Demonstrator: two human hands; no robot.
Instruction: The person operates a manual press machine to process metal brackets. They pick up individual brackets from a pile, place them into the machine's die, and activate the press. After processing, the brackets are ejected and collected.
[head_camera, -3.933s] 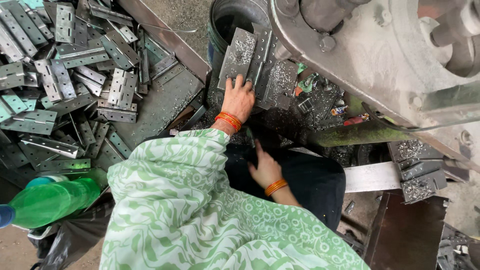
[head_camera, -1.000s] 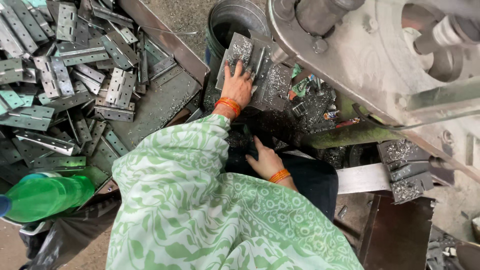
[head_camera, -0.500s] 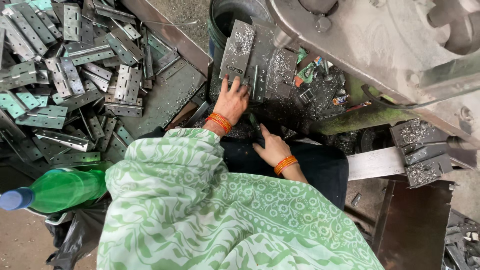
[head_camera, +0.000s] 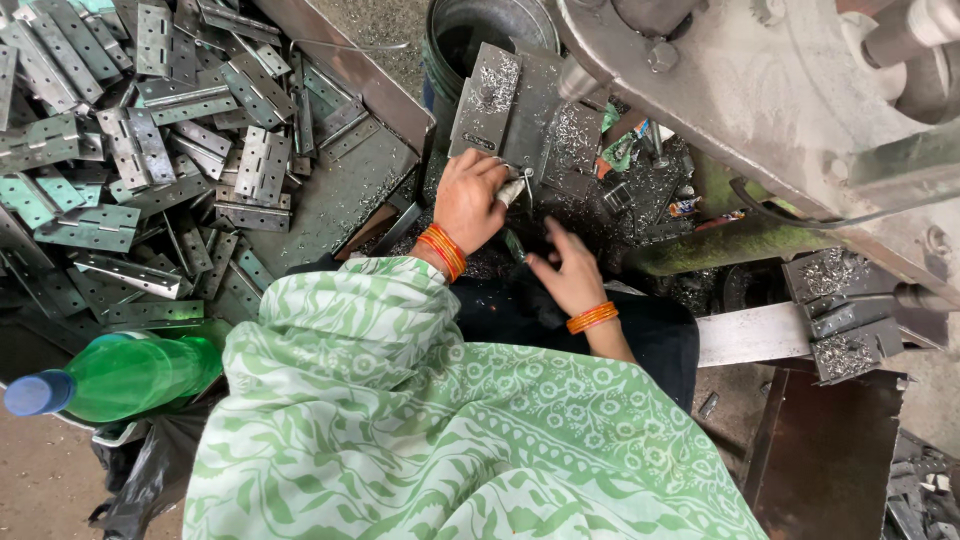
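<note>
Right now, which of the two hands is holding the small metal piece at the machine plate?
The left hand, the upper one, grips the small shiny metal piece against the grey plate. The right hand lies lower, fingers spread, holding nothing visible.

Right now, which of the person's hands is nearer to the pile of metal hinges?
Left. The left hand is at the machine's metal plate, just beside the tray of metal hinges. The right hand sits farther away, lower over the dark lap.
</note>
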